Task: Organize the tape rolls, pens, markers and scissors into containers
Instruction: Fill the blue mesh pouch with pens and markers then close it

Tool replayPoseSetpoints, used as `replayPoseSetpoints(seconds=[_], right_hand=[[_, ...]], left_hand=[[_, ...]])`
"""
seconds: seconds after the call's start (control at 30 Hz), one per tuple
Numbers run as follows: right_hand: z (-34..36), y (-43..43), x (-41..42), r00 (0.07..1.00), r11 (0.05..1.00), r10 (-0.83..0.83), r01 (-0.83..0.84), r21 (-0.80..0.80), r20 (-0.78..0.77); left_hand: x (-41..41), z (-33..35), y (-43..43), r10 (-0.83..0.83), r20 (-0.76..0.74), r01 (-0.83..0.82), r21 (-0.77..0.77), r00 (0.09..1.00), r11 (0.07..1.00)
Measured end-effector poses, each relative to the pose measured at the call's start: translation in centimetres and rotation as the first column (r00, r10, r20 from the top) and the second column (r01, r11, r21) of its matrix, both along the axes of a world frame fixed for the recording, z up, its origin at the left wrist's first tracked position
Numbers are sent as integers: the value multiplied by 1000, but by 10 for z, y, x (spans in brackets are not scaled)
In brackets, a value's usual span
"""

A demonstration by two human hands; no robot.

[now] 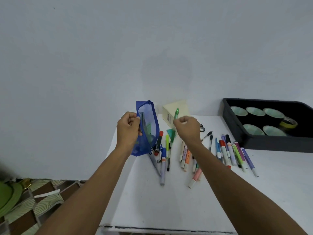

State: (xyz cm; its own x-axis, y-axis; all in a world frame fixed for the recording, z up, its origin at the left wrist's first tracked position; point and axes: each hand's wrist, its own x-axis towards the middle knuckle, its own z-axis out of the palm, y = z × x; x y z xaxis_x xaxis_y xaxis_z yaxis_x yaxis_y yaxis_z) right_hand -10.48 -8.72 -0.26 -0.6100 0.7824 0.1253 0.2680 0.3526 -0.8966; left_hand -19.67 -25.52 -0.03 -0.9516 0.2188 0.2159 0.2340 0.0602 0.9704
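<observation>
Your left hand pinches the blue mesh pouch by the near lip of its zipper opening, fingers curled onto the fabric. The pouch stands on end at the back-left of the white table. Can't tell if its bottom corner touches the surface.

Your right hand grips a green pen between thumb and fingertips. The pen is upright, just right of the pouch mouth and not in yet.

Handling, judged:
- **Pouch:** looks soft, light and floppy, so the mouth likely sags shut. Hold it at the lip by the zipper and pull it open.
- **Pen:** light, stiff, smooth plastic. Take it mid-barrel and feed it in end-first.

Loose pens lie beside the pouch and markers fan out to the right. They are round, so they probably roll; pick them up by the barrel, not the cap.

The scissors are mostly hidden behind your right hand. The tape rolls already sit in the black tray at far right.
</observation>
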Motion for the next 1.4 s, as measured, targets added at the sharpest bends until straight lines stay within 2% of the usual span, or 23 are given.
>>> replayPoseSetpoints(seconds=[0.07, 0.13, 0.27, 0.33, 0.4, 0.5, 0.6, 0.73, 0.83, 0.97, 1.03, 1.07, 1.13, 1.2, 1.27, 1.4], right_hand=[[21, -11, -6, 992, 1000, 19, -20, -5, -129], [33, -24, -15, 980, 996, 67, -75, -40, -190], [30, -41, -22, 969, 977, 213, -213, 11, -127], [18, -39, -19, 975, 980, 187, -177, 89, -120], [0, -32, -13, 985, 988, 136, -127, 91, -106], [-28, -20, -5, 972, 975, 201, -210, 67, 125], [-53, -15, -4, 877, 926, 266, -348, 147, 399], [-62, -19, -9, 710, 846, 186, -468, 257, 679], [-63, -22, -13, 635, 809, 167, -525, 263, 754], [-62, -22, -14, 635, 828, 160, -504, 247, 756], [-63, -22, -15, 654, 847, 165, -478, 234, 738], [-63, -22, -16, 693, 862, 173, -450, 232, 700], [-63, -19, -17, 810, 902, 215, -379, 207, 546], [-56, -17, -14, 904, 942, 263, -316, 114, 338], [-43, -14, -10, 950, 964, 256, -266, 32, 176], [-9, -7, -4, 983, 985, 173, -171, 39, -63]], left_hand=[[2, -1, 0, -2, 8, 2, 2, 1000, 1000], [4, 0, -1, -5, 11, 5, 8, 1000, 1000], [7, 3, -2, -11, 3, 11, 20, 1000, 1000], [6, 4, -6, -6, 0, 6, 28, 1000, 1000], [4, 4, -11, -2, 4, 2, 35, 1000, 999], [3, 1, -18, 5, 11, -6, 37, 1000, 999], [2, -1, -24, 16, 15, -16, 33, 1000, 999], [1, -2, -29, 20, 24, -21, 31, 1000, 999], [1, -3, -31, 16, 28, -17, 37, 999, 999], [1, -5, -32, 4, 34, -5, 23, 999, 1000], [2, -7, -32, 0, 38, -1, 11, 999, 1000], [2, -7, -32, 0, 38, 0, 3, 999, 1000], [3, -8, -32, 0, 39, 1, -10, 999, 1000], [3, -9, -32, -4, 40, 5, -17, 999, 1000], [4, -10, -30, -10, 40, 11, -19, 999, 1000], [6, -10, -23, -24, 41, 25, -23, 999, 999]])
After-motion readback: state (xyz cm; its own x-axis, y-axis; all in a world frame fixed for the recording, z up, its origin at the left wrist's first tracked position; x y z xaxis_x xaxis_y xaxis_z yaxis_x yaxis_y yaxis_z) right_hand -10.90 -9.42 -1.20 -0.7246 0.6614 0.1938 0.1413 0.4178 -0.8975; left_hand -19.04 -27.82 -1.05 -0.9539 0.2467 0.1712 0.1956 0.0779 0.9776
